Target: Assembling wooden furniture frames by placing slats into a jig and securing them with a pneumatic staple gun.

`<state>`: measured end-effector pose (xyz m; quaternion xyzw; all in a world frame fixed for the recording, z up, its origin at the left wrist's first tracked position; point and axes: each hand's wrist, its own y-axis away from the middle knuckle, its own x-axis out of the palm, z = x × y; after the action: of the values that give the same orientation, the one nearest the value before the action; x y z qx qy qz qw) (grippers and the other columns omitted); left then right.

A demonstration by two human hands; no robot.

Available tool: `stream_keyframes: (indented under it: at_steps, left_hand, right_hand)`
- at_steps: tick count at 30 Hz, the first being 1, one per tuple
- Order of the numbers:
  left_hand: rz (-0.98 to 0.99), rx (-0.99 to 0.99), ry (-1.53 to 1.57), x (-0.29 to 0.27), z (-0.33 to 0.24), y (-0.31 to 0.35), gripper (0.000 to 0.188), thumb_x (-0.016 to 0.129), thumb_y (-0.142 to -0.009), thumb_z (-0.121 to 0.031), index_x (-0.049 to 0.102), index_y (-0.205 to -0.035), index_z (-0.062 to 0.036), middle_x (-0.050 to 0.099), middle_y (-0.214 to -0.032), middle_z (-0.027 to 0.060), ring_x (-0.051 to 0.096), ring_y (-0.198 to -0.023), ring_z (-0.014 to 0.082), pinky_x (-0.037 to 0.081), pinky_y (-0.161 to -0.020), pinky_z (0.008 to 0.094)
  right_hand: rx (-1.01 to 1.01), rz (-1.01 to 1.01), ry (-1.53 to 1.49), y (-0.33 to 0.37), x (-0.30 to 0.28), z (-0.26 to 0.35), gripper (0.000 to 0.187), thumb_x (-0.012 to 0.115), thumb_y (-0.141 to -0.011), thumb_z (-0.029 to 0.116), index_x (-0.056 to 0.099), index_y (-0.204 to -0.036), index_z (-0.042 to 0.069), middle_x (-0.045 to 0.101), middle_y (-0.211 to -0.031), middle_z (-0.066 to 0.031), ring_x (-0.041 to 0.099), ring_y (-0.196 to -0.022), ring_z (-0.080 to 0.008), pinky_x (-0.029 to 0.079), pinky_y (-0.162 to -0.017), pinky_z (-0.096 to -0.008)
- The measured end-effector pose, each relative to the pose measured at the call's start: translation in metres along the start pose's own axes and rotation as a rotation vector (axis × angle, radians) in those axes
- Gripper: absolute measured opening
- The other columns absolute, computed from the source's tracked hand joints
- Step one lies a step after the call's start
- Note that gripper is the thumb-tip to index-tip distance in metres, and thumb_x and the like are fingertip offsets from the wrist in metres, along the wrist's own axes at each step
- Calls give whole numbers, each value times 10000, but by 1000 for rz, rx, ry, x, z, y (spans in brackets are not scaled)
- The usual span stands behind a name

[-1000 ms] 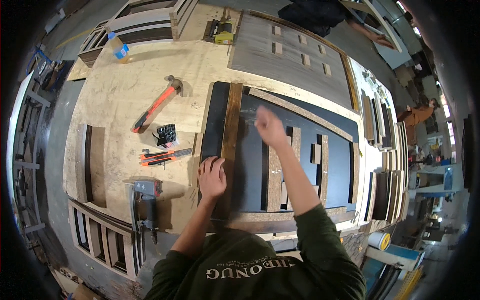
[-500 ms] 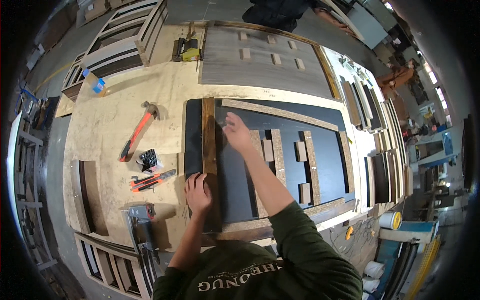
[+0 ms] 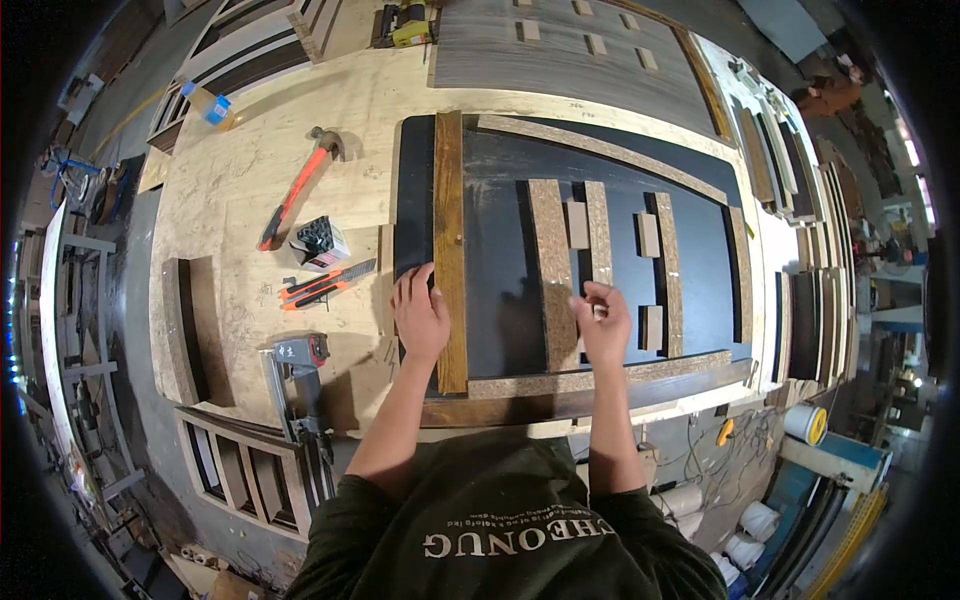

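A dark panel [image 3: 500, 300] lies flat on the wooden worktable, with particleboard strips and small blocks on it. My left hand [image 3: 422, 315] rests at the panel's left side, fingers laid against the edge of a brown wood strip [image 3: 450, 240]. Over the panel, my right hand [image 3: 606, 325] hovers with fingers curled toward the thumb, near two upright particleboard strips [image 3: 550, 270]. Something small and pale shows at its fingertips, too small to name. Another brown strip [image 3: 560, 398] runs along the panel's near edge.
Left of the panel lie a hammer [image 3: 300, 190], an open small box [image 3: 320, 243], utility knives [image 3: 328, 285] and a nail gun [image 3: 300, 375]. A bottle [image 3: 206, 104] stands farther back. Beyond is a grey panel [image 3: 560, 75] with small blocks; wood strips [image 3: 795, 310] are stacked at right.
My right hand has come from the far end of the left brown strip back toward me and to the right, its fingers now curled. My left hand stays by the strip. The view has shifted.
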<state>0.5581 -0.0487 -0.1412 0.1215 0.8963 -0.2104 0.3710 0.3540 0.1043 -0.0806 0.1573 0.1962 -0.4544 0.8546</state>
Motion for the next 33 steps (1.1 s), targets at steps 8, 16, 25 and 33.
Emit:
stream_keyframes:
  at_steps: [8,16,25,33]
  left_hand:
    - [-69,58,5,-1,3,4,362,531,-830,-74,536,-1192,-71,556,-1141,146,508,-1071,353,378,-914,466]
    - [0,141,214,-16,16,36,402,579,-857,-120,494,-1232,-4,545,-1210,186,456,-1183,406,366,-1002,472]
    - [-65,-33,388,-9,8,40,477,642,-829,-223,497,-1228,-5,559,-1169,197,492,-1119,398,376,-983,464]
    - [215,276,-75,11,-50,-18,622,684,-772,-318,458,-1325,-146,388,-1353,191,302,-1305,406,272,-1054,539]
  right_hand:
    - [-292,116,527,41,18,-2,688,788,-657,169,477,-1265,88,488,-1271,-139,466,-1153,-354,420,-956,-431]
    - [-325,111,499,45,62,7,702,799,-637,171,485,-1259,89,447,-1232,-163,455,-1113,-361,422,-947,-419]
    - [-575,306,304,76,82,0,589,727,-696,132,519,-1243,74,450,-1271,-152,490,-1115,-373,457,-925,-413]
    - [-583,577,304,88,23,0,543,757,-671,188,556,-1166,95,550,-1128,-133,539,-1037,-349,459,-862,-413]
